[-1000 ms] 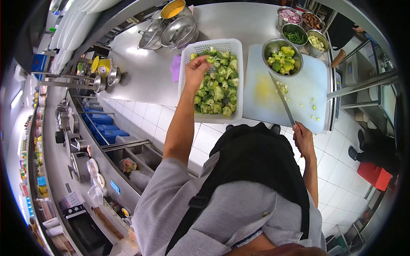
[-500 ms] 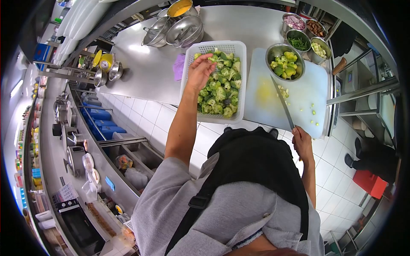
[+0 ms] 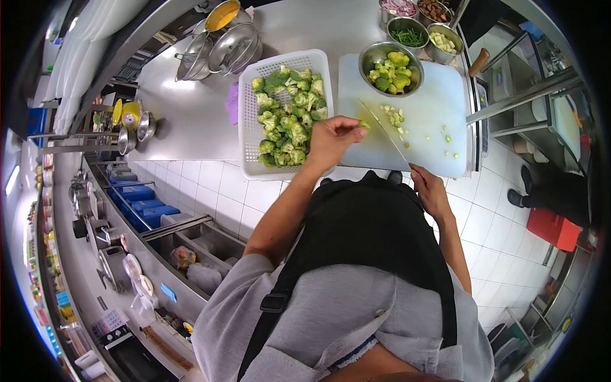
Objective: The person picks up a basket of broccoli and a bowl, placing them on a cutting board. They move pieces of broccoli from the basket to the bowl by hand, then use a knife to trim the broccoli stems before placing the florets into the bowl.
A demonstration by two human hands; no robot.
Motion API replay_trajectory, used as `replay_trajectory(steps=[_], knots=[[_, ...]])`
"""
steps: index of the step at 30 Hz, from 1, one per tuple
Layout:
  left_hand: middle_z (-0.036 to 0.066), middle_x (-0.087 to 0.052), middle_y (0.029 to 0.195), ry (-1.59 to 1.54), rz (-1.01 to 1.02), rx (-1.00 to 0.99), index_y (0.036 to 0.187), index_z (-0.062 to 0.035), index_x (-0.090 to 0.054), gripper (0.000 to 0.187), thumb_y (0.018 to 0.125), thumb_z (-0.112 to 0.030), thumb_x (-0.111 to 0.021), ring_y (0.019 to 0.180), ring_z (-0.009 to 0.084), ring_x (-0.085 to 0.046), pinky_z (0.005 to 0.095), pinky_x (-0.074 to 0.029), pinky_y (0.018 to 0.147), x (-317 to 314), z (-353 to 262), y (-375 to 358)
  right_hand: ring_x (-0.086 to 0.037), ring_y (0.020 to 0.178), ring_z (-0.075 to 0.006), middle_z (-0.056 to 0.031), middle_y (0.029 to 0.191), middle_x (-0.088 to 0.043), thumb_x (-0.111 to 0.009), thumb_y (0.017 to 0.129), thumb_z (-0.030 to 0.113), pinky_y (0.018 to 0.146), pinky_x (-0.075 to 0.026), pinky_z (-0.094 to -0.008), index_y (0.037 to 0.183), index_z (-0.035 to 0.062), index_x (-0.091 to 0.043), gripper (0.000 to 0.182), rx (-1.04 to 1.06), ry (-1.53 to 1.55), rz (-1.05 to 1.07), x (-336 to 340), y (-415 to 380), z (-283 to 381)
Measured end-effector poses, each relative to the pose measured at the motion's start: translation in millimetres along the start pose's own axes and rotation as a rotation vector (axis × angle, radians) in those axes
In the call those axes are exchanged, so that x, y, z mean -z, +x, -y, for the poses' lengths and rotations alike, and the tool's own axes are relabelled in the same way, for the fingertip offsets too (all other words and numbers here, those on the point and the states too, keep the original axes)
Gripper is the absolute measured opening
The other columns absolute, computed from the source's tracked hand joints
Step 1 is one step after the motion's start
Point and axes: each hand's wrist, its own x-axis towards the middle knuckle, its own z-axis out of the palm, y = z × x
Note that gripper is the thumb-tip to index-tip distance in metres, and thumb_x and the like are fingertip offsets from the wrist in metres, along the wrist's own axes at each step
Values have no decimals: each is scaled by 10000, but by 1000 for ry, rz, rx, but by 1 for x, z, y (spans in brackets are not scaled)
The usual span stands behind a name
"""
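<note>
Between the fingertips of my left hand (image 3: 336, 141) is a small broccoli floret (image 3: 364, 125), held over the left side of the white cutting board (image 3: 439, 102). My right hand (image 3: 430, 190) is closed round the handle of a knife (image 3: 386, 132) at the board's near edge, its blade slanting up and left across the board. Small cut stem pieces (image 3: 394, 117) lie beside the blade. A white perforated basket (image 3: 249, 108) full of broccoli stands left of the board. On the board's far side a steel bowl (image 3: 415, 84) holds cut florets.
Steel containers of sliced onion (image 3: 400, 7), chopped greens (image 3: 407, 33) and pale cut pieces (image 3: 443, 42) stand behind the board. Steel pots and strainers (image 3: 234, 51) sit at the back left. A purple cloth (image 3: 233, 105) lies beside the basket. Another person's dark-clothed legs (image 3: 550, 194) show at right.
My left hand has moved from the basket rightward to the board, carrying a floret. My right hand still grips the knife, now with the blade turned more edge-on. The whole view has shifted.
</note>
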Motion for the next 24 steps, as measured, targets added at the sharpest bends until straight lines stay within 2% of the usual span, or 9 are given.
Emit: replay_trajectory(steps=[4, 8, 10, 13, 17, 19, 21, 23, 24], knots=[[103, -774, 986, 10, -157, -49, 1126, 81, -721, 266, 934, -69, -827, 863, 121, -723, 263, -596, 803, -24, 6, 11, -663, 782, -269, -197, 881, -710, -590, 1094, 255, 803, -525, -373, 1339, 8, -676, 359, -34, 41, 5, 3, -3, 6], [87, -757, 976, -15, -125, -95, 1148, 70, -717, 265, 974, -113, -794, 858, 137, -719, 280, -603, 822, -32, -29, 43, -673, 802, -296, -205, 909, -718, -588, 1095, 262, 823, -530, -375, 1342, 11, -676, 364, -7, 6, 25, 6, -1, 5], [80, -746, 1003, -220, -88, -32, 1177, 65, -706, 263, 992, -110, -770, 890, 155, -723, 296, -606, 844, -39, -42, 51, -686, 824, -313, -216, 924, -724, -587, 1095, 263, 833, -532, -380, 1340, 10, -677, 363, 29, 22, 12, 4, 0, 2], [65, -723, 1051, -426, -37, 26, 1218, 41, -688, 250, 1018, -103, -732, 932, 174, -721, 315, -607, 864, -44, -45, 49, -705, 880, -360, -236, 970, -736, -583, 1091, 250, 860, -537, -417, 1327, 20, -682, 344, -36, 31, 47, 9, -4, 5], [80, -717, 1097, -382, 165, 42, 1232, 30, -668, 259, 1018, -103, -729, 975, 167, -715, 309, -607, 859, -65, -39, 40, -698, 1002, -452, -252, 1056, -743, -586, 1069, 264, 912, -534, -483, 1300, 51, -699, 334, 94, -5, -16, 0, -1, -25], [74, -713, 1072, -355, 349, 166, 1222, 9, -675, 235, 1019, -100, -725, 947, 159, -714, 299, -607, 841, -95, -47, 31, -697, 1013, -451, -244, 1051, -744, -592, 1060, 251, 913, -542, -492, 1288, 61, -704, 317, 115, 4, -22, 4, -3, -19], [70, -709, 1076, -298, 508, 248, 1219, -11, -679, 216, 1022, -91, -716, 930, 156, -712, 293, -604, 838, -124, -52, 31, -704, 1015, -449, -236, 1049, -748, -606, 1050, 264, 903, -547, -500, 1245, 61, -713, 301, 282, 40, -97, 1, 2, -25], [67, -705, 1108, -230, 655, 289, 1224, -27, -681, 205, 1026, -76, -701, 923, 156, -709, 293, -597, 849, -167, -50, 29, -704, 1015, -460, -242, 1063, -748, -600, 1049, 291, 905, -547, -530, 1250, 71, -707, 316, 97, -13, 8, 4, 0, -21], [73, -708, 1111, -222, 683, 295, 1244, -26, -674, 230, 1024, -84, -707, 935, 156, -714, 282, -592, 844, -190, -42, 34, -701, 1018, -465, -248, 1072, -747, -594, 1051, 308, 909, -543, -544, 1258, 79, -708, 329, 116, -17, -1, 0, 2, -27]])
